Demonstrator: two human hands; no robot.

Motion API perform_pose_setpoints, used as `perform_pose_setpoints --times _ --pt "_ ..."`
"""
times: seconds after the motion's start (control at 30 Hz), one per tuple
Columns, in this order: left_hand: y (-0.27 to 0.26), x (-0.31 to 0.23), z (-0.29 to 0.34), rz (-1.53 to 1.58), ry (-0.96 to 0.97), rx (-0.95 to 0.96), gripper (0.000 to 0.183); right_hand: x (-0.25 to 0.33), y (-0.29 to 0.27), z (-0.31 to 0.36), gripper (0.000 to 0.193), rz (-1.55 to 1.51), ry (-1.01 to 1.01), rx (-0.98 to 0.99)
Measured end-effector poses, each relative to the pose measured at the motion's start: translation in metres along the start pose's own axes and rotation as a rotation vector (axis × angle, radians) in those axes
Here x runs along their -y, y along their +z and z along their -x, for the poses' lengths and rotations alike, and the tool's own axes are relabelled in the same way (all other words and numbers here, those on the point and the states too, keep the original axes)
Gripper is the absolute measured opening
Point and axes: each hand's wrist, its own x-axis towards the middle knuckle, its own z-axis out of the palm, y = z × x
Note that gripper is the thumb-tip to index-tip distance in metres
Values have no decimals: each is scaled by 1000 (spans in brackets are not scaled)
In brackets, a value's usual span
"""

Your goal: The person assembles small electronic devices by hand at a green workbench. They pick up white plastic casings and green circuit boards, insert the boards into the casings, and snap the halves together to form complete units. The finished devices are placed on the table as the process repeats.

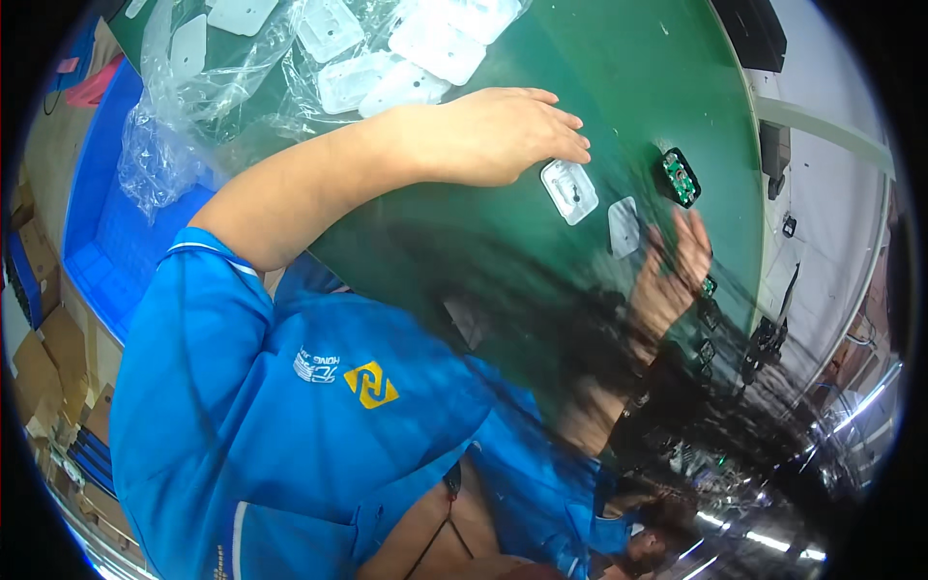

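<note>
My left hand (507, 135) reaches in over the green table, its fingers stretched out and lying close together. Just below its fingertips is a white rectangular plastic shell (569, 191) with a raised rim; whether they touch cannot be made out. My right hand (669, 275) has its fingers apart, partly behind dark strands of hair. Beside its thumb lies a flat whitish plastic plate (623, 227). Beyond its fingertips sits a small black housing (681, 178) with a green circuit board in it. Nothing shows in either hand.
Clear plastic bags (217, 87) and several white plastic shells (440, 48) cover the far left of the table (628, 77). A blue bin (111, 251) stands at the left edge. More small black housings (709, 311) lie along the right side, partly hidden by hair.
</note>
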Motion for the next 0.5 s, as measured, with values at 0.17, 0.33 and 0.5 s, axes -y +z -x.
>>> perform_pose_setpoints --times 0.17,0.33,0.5 --pt "-1 -2 0 -38 39 20 52 -31 23 -41 45 -16 -18 52" --pt "8 3 1 60 7 -214 44 -21 35 -51 44 -356 220 4" --pt "-25 -34 -8 780 -343 -173 52 56 -2 -18 54 -370 -170 -6"
